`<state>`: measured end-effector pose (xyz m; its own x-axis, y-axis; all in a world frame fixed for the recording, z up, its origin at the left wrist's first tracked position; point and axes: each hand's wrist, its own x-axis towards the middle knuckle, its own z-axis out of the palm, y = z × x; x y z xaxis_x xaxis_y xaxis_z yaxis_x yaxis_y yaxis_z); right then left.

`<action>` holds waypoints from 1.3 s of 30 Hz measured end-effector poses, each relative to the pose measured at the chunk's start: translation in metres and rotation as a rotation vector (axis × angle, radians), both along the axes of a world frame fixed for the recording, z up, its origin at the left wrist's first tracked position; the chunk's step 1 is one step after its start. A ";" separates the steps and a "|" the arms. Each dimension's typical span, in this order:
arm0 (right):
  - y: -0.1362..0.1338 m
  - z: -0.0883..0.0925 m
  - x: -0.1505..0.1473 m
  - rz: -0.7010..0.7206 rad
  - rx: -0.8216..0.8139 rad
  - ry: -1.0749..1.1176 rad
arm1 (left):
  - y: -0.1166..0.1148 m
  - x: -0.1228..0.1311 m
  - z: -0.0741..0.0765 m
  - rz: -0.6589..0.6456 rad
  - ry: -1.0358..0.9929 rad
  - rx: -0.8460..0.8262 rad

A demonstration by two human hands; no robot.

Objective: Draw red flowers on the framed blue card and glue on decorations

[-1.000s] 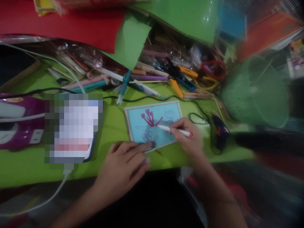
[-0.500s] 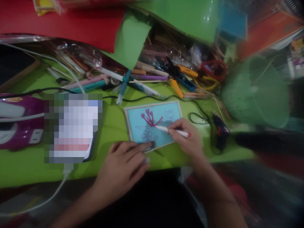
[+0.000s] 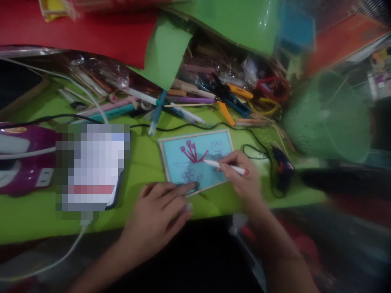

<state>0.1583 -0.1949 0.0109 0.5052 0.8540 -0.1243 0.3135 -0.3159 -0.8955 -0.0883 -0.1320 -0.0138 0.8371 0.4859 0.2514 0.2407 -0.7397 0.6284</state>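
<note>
Right hand [image 3: 242, 177] around white marker [image 3: 213, 164], left hand [image 3: 160, 207] loosely spread on blue panel [image 3: 203, 141], cluttered green table [image 3: 143, 158] beneath

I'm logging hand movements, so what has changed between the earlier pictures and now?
The right hand and the white marker it holds shifted slightly left over the blue board, then back right. Nothing was taken up or let go. The left hand stayed at the board's near edge; the red flower drawing shows no clear change.
</note>
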 end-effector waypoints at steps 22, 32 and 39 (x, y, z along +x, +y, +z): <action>0.002 -0.003 0.002 -0.088 0.068 -0.036 | -0.001 -0.002 -0.003 -0.003 0.011 -0.011; 0.003 -0.006 0.003 -0.105 0.086 -0.040 | -0.001 -0.001 -0.003 0.001 -0.002 0.004; 0.002 -0.004 0.004 -0.092 0.077 -0.027 | 0.000 0.000 -0.003 -0.005 -0.003 0.004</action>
